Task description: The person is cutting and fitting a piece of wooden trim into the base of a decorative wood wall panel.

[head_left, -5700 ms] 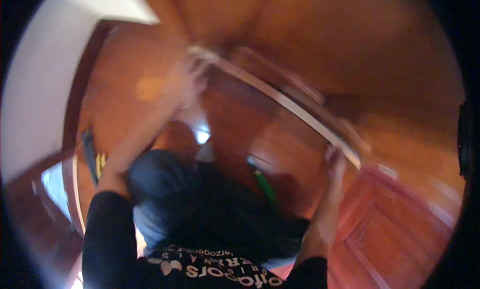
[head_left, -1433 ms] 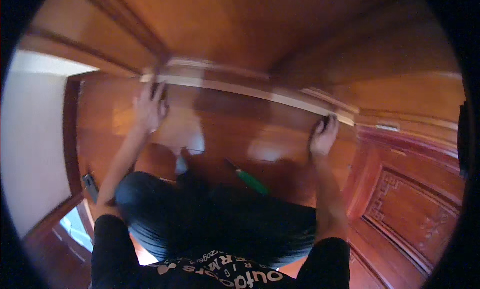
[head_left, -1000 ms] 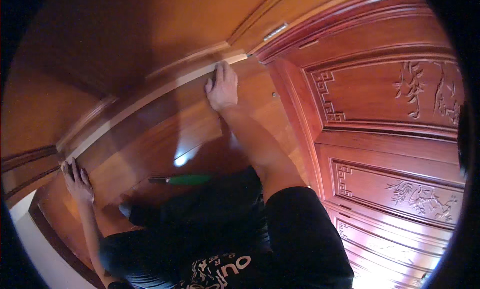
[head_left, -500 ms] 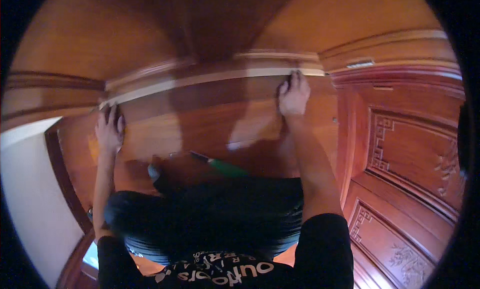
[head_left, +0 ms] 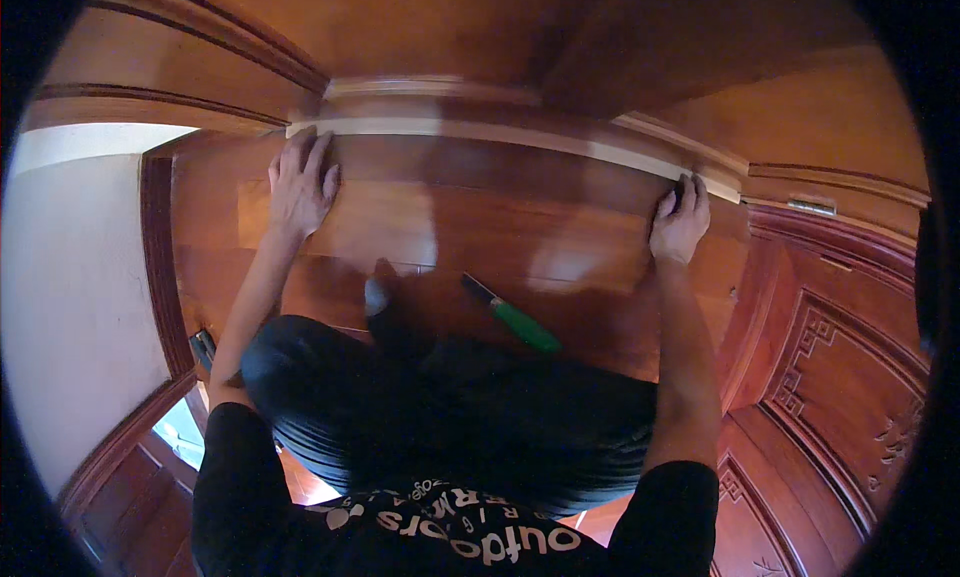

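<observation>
Hands are pressing against a pale wooden strip [head_left: 520,137] running along the reddish floor [head_left: 480,227]. Left hand [head_left: 300,182] is lying flat, fingers together, at the strip's left end. Right hand [head_left: 680,222] is curling its fingers on the strip's right end. Green-handled tool [head_left: 512,315] is lying below the strip, between both arms.

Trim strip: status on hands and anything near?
Left hand flat at pale trim strip left end. Right hand fingertips at its right end. Green-handled tool lying on wood floor, clear of both.
</observation>
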Available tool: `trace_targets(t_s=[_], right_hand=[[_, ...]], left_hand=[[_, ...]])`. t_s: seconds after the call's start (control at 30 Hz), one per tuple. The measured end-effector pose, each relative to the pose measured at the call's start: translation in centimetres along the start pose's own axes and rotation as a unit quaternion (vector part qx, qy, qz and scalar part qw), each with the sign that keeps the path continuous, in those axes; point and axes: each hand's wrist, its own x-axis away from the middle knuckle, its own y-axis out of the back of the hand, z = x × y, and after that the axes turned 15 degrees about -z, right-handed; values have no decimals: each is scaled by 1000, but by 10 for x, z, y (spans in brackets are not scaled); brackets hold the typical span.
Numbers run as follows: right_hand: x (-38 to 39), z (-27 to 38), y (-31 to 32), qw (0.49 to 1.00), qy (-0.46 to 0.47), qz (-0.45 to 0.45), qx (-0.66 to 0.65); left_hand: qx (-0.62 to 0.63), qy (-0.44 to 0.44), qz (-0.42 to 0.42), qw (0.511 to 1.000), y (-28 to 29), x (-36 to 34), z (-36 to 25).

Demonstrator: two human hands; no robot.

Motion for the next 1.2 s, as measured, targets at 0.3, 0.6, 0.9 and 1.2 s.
trace_targets(t_s=[0.3,0.6,0.9,1.2], right_hand=[[-2,4,-2,999,3,24,-31],[3,-2,0,1000,4,19,-20],[-1,9,8,997,63,33,-10],[-22,259,10,928,223,183,-237]], left_hand=[[39,2,-37,999,2,3,18],[27,113,-93,989,-10,55,81],[9,215,-87,973,-14,65,85],[33,207,-118,971,-17,69,97]])
